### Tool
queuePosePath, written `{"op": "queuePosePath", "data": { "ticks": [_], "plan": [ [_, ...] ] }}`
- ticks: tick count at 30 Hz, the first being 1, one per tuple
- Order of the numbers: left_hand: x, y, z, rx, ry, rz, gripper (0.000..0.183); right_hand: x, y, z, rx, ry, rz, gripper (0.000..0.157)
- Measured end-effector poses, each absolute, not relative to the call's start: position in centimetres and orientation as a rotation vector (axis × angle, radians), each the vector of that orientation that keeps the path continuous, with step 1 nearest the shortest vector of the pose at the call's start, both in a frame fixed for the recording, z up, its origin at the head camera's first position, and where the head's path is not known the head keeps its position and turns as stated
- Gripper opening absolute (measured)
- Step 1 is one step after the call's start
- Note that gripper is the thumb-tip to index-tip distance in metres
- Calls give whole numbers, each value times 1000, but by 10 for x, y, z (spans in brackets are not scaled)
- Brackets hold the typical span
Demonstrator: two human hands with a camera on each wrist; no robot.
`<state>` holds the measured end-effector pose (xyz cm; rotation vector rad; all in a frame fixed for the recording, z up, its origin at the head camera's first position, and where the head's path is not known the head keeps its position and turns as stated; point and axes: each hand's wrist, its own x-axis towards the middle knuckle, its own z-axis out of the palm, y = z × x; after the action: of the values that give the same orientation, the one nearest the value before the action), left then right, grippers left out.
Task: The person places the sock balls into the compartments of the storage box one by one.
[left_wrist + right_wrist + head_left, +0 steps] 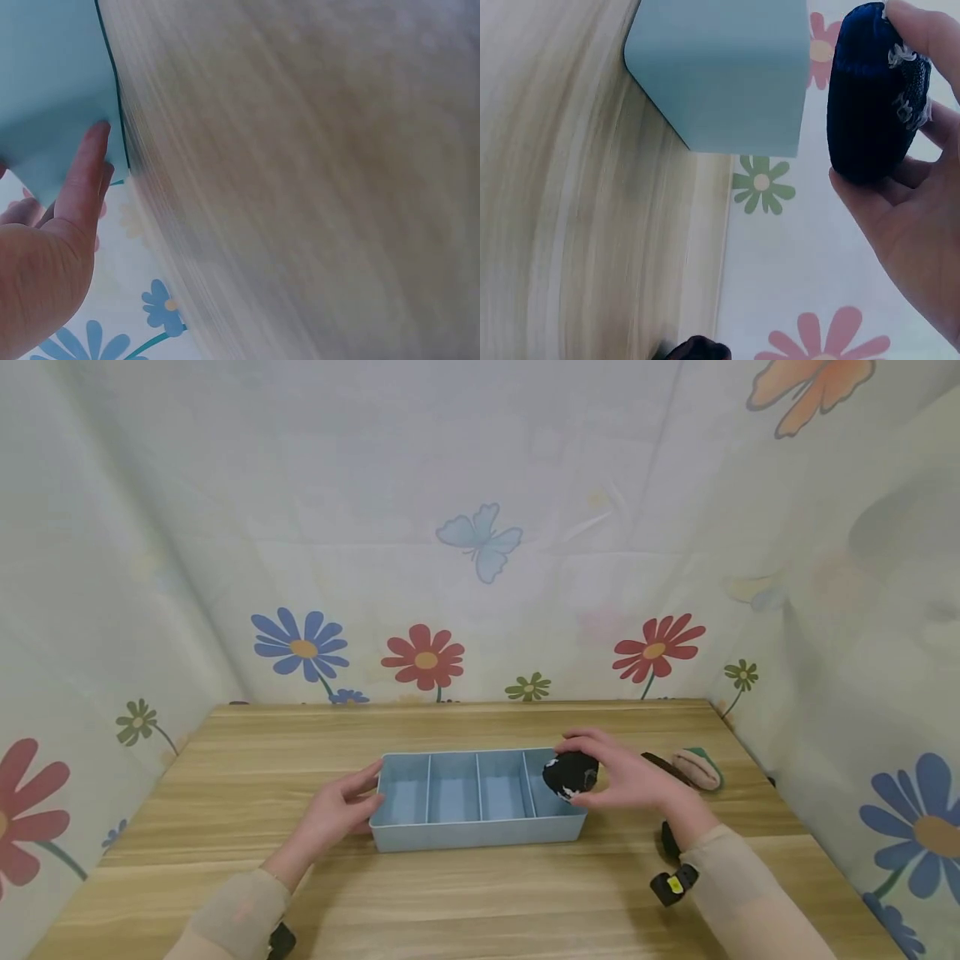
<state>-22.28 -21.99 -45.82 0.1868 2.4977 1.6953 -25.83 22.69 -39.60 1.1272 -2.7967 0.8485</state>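
Observation:
In the head view, a pale blue box [476, 835] with several compartments sits on the wooden table. My left hand [337, 810] grips its left end, thumb at the rim; a straight finger [84, 176] lies along the outer wall in the left wrist view. Over the rightmost compartment, my right hand [626, 774] holds a rolled black sock [572, 774] between thumb and fingers. White patches mark the sock [870, 97] in the right wrist view, where it appears above and beside the box's end wall [742, 112].
Right of the box, a beige and green rolled sock [697, 768] lies beside a dark brown one [663, 766], partly behind my right wrist. Another black item [670, 842] is partly hidden under that forearm. A flowered cloth [480, 610] hangs behind and beside the table.

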Motion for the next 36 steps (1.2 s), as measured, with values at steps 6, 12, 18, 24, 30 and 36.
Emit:
{"op": "queuePosePath", "data": {
  "ticks": [6, 12, 18, 24, 30, 36],
  "plan": [
    [-222, -220, -458, 178, 2497, 1695, 62, -266, 217, -397, 1258, -2761, 777, 67],
    [-224, -220, -459, 182, 2486, 1704, 61, -274, 212, -398, 1406, -2727, 727, 65],
    [-224, -220, -459, 182, 2484, 1707, 61, -278, 208, -395, 1480, -2761, 660, 63],
    [-222, -221, -457, 180, 2473, 1715, 62, -281, 203, -389, 1554, -2785, 525, 62],
    [-222, -221, -456, 178, 2466, 1724, 61, -282, 200, -385, 1556, -2821, 480, 61],
    [-223, -221, -457, 182, 2468, 1724, 62, -282, 202, -386, 1589, -2799, 431, 60]
  ]
}}
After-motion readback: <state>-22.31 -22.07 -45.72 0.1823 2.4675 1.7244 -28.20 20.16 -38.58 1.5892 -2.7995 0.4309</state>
